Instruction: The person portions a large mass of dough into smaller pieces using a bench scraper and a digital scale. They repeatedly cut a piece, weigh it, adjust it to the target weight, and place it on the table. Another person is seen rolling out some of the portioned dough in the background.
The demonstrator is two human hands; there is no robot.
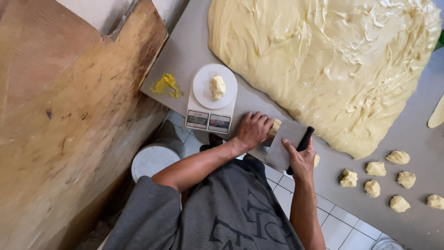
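Observation:
My left hand (pixel 252 129) closes over a small lump of pale dough (pixel 275 126) at the near edge of the grey table (pixel 185 51). Right beside it, my right hand (pixel 301 159) grips the black handle of a flat metal dough scraper (pixel 283 143), whose blade lies against that lump. Just left of my left hand stands a small white kitchen scale (pixel 210 109) with one dough piece (pixel 217 87) on its round pan. A very large sheet of soft yellow dough (pixel 333 60) covers the table beyond both hands.
Several cut dough pieces (pixel 375 168) lie on the table to the right. A yellow smear (pixel 167 85) marks the table's left corner. A big wooden board (pixel 69 115) leans at left. A white bucket lid (pixel 151 159) sits on the tiled floor below.

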